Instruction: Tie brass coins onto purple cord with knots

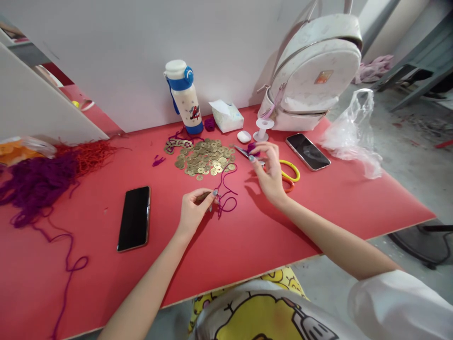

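My left hand [194,208] is closed in a pinch on a purple cord [228,204], whose loops lie on the red table to its right. Something brownish shows under the fingers, too hidden to name. Raised over a pair of scissors [290,171] with yellow and orange handles, my right hand [269,172] has curved fingers, thumb and fingertips apart, and no held thing visible. Just behind its fingertips sits a small bundle of purple yarn [252,148]. Beyond my left hand spreads a pile of brass-coloured holed coins [208,158], with a strung row of coins [177,145] at its left.
Phones lie at left [134,218] and right [307,151]. Along the back stand a bottle [184,97], a tissue pack [228,118], a white spool [262,128] and a backpack [314,71]. Purple yarn [42,182] heaps at left; a plastic bag [357,137] sits right.
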Available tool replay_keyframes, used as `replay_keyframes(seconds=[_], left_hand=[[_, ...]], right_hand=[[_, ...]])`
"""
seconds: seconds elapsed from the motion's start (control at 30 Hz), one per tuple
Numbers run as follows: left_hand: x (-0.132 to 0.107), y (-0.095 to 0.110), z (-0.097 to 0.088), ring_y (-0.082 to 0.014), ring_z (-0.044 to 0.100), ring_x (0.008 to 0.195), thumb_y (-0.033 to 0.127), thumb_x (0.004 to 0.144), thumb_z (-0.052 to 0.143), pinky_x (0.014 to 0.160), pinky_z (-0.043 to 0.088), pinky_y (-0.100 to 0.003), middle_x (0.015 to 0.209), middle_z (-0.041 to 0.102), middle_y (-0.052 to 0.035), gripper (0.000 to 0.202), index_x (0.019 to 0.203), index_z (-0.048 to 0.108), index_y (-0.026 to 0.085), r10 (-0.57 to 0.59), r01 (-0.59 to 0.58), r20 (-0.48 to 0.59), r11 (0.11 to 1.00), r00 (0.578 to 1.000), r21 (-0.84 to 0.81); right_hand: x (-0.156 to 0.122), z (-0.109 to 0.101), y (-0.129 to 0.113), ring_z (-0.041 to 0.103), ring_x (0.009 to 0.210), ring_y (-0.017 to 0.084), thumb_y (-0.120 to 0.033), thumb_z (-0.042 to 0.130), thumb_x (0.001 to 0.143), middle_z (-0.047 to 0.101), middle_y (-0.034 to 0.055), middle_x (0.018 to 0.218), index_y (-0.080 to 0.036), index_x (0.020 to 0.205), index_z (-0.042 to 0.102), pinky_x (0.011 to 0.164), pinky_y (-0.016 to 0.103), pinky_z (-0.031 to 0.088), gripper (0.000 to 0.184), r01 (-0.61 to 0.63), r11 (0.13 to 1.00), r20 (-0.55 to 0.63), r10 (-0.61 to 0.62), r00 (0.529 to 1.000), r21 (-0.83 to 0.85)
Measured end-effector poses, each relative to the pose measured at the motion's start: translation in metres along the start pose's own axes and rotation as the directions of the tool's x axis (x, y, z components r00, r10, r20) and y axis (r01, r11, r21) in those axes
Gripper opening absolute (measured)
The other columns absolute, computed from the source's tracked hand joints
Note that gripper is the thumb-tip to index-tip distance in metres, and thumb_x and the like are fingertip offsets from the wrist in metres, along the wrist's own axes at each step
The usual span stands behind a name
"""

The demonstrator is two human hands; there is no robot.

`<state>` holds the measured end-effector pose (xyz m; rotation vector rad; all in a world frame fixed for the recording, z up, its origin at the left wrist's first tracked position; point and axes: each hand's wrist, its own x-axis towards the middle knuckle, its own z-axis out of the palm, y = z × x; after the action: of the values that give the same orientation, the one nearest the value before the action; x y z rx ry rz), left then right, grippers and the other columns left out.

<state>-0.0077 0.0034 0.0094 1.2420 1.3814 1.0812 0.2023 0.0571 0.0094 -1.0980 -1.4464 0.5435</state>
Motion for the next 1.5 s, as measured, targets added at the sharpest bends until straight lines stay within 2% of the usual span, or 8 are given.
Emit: replay_keyframes(seconds=[0.2,0.37,0.53,0.63,0.83,1.07,1.3,1.5], left_hand=[[0.0,0.0,0.001,-0.0105,0.053,0.046,0.035,0.072,0.073,0.04,0.04,-0.018,0.058,0.066,-0.0012,0.018,0.072,0.072,0.017,0.008,-0.008,-0.035,1.0,0.999,0.004],[0.002,-0.006,-0.001,-0.011,0.054,0.049,0.034,0.074,0.071,0.048,0.045,-0.02,0.06,0.066,-0.0008,0.018,0.069,0.071,0.017,0.026,-0.022,-0.08,0.999,0.996,0.045],[0.004,-0.007,-0.005,-0.0147,0.059,0.059,0.031,0.079,0.068,0.06,0.048,-0.024,0.067,0.069,-0.0028,0.016,0.071,0.072,0.018,0.142,-0.122,-0.079,0.97,0.987,0.211],[0.003,-0.006,-0.008,-0.0159,0.059,0.064,0.031,0.084,0.066,0.064,0.047,-0.026,0.07,0.068,-0.0036,0.018,0.073,0.073,0.019,0.292,-0.285,0.045,0.872,0.955,0.399],[0.002,-0.009,-0.01,-0.0173,0.063,0.068,0.035,0.091,0.061,0.065,0.047,-0.027,0.074,0.069,-0.0043,0.021,0.081,0.075,0.022,0.432,-0.535,0.323,0.746,0.842,0.396],[-0.004,-0.006,-0.009,-0.015,0.062,0.066,0.029,0.092,0.061,0.065,0.048,-0.025,0.071,0.069,-0.0036,0.019,0.08,0.074,0.022,0.59,-0.642,0.259,0.664,0.765,0.384],[-0.013,-0.003,-0.005,-0.0146,0.064,0.065,0.027,0.088,0.068,0.065,0.049,-0.025,0.073,0.072,-0.0034,0.013,0.082,0.078,0.023,0.603,-0.566,0.022,0.735,0.797,0.373],[-0.011,-0.003,0.0,-0.0151,0.063,0.068,0.032,0.084,0.072,0.065,0.05,-0.025,0.073,0.069,-0.0032,0.013,0.079,0.078,0.022,0.45,-0.435,-0.056,0.884,0.891,0.173]], right_hand=[[-0.033,0.022,-0.01,0.056,0.106,0.024,-0.035,0.068,0.089,0.068,0.007,0.108,-0.023,0.091,0.072,0.095,0.042,0.048,0.013,0.09,0.996,0.574,-0.069,0.816,-0.009],[-0.043,0.029,-0.009,0.06,0.093,0.019,-0.024,0.063,0.092,0.07,0.0065,0.098,-0.02,0.084,0.074,0.088,0.035,0.05,0.014,0.039,0.999,0.662,-0.048,0.748,0.03],[-0.033,0.019,-0.013,0.056,0.091,0.022,-0.021,0.047,0.098,0.07,0.0091,0.097,-0.02,0.092,0.072,0.084,0.037,0.049,0.025,0.259,0.965,0.725,-0.145,0.673,-0.047],[-0.029,0.015,-0.012,0.056,0.092,0.024,-0.022,0.044,0.098,0.069,0.0103,0.099,-0.021,0.097,0.07,0.084,0.038,0.048,0.026,0.304,0.948,0.667,-0.169,0.726,-0.09],[-0.03,0.015,-0.009,0.063,0.091,0.018,-0.026,0.04,0.101,0.07,0.0063,0.097,-0.021,0.094,0.063,0.082,0.031,0.05,0.025,0.072,0.996,0.652,-0.083,0.753,0.044],[-0.031,0.015,-0.017,0.052,0.042,0.01,-0.03,0.043,0.1,0.052,-0.0078,0.048,-0.02,0.085,0.056,0.056,0.021,0.042,0.023,-0.269,0.963,0.694,0.187,0.695,0.01],[-0.034,0.018,-0.017,0.048,0.034,0.007,-0.04,0.043,0.099,0.052,-0.0086,0.047,-0.018,0.088,0.058,0.04,0.017,0.036,0.029,-0.498,0.86,0.799,0.22,0.56,0.113],[-0.034,0.017,-0.017,0.052,0.036,0.008,-0.043,0.042,0.1,0.052,-0.0079,0.048,-0.016,0.092,0.06,0.04,0.016,0.039,0.033,-0.516,0.845,0.844,0.17,0.509,0.141]])
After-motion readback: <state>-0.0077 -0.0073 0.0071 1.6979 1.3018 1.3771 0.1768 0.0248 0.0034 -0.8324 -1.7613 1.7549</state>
